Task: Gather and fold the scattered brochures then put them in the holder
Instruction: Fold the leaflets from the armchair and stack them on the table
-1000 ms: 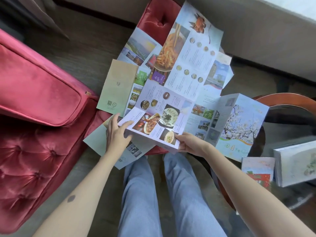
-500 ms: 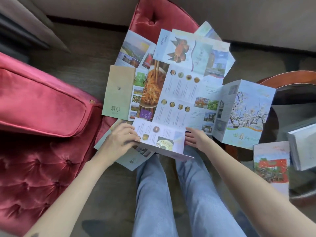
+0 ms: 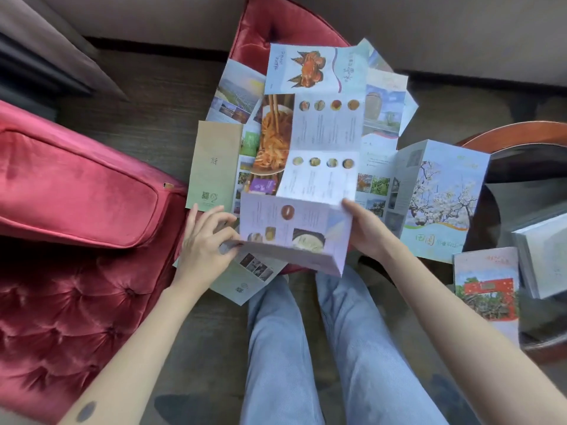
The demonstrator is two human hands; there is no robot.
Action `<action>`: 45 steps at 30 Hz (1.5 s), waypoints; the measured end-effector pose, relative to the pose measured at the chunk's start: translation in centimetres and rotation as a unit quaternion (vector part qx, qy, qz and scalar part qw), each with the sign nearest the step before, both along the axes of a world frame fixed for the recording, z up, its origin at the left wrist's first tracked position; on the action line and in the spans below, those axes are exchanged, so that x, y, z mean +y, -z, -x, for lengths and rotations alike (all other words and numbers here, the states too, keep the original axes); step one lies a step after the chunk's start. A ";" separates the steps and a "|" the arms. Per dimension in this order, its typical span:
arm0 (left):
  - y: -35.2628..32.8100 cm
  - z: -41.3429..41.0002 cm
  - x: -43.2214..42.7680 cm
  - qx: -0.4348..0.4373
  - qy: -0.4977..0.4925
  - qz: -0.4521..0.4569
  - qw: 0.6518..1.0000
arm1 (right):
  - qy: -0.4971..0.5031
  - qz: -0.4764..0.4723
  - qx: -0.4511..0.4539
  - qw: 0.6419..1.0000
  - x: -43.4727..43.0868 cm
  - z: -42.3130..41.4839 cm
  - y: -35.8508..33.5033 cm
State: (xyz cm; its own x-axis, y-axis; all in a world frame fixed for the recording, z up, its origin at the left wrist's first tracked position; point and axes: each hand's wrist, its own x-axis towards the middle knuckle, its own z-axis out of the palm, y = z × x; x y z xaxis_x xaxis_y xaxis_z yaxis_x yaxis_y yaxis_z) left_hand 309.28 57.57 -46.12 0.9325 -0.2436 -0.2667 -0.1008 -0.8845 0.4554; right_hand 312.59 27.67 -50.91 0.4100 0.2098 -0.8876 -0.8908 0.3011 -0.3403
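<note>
A long food brochure (image 3: 319,142) with noodle and dish photos lies over a red stool, its near panel folded up toward me. My left hand (image 3: 205,243) pinches that panel's left corner. My right hand (image 3: 365,228) grips its right edge, thumb on top. Under it lie other open brochures: a tan one (image 3: 214,170) at left, a scenery one (image 3: 236,93) behind, a blossom-tree one (image 3: 441,204) at right, and a pale one (image 3: 245,280) by my left wrist. On the round table, the holder (image 3: 543,256) stands with a folded red-gate brochure (image 3: 487,289) beside it.
A red tufted sofa (image 3: 67,240) fills the left side. The red stool (image 3: 276,26) stands in front of my knees. A round dark glass table (image 3: 527,161) with a wooden rim sits at right. A wall runs along the back, with dark floor between.
The brochure's far panel has folded down and the near panel has folded up toward the middle. Both hands moved with the near fold, the right one shifting up onto its edge.
</note>
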 end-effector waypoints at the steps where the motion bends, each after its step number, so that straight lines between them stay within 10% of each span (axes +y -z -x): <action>1: 0.0 0.1 0.0 -0.006 -0.002 0.001 1.000 | 0.042 -0.025 -0.012 0.999 -0.5 -0.1 -0.4; 23: -0.4 -0.5 -3.5 -0.050 0.020 0.033 0.998 | -0.191 -0.098 -0.020 0.976 -0.8 2.1 -2.5; 38: 0.4 0.5 -3.7 -0.147 0.042 0.059 0.986 | 0.025 0.094 0.070 0.993 -1.4 -1.8 0.5; 45: 0.4 0.1 -4.9 -0.106 -0.298 0.069 0.946 | 0.047 0.035 -0.017 0.998 -1.6 -3.4 -1.3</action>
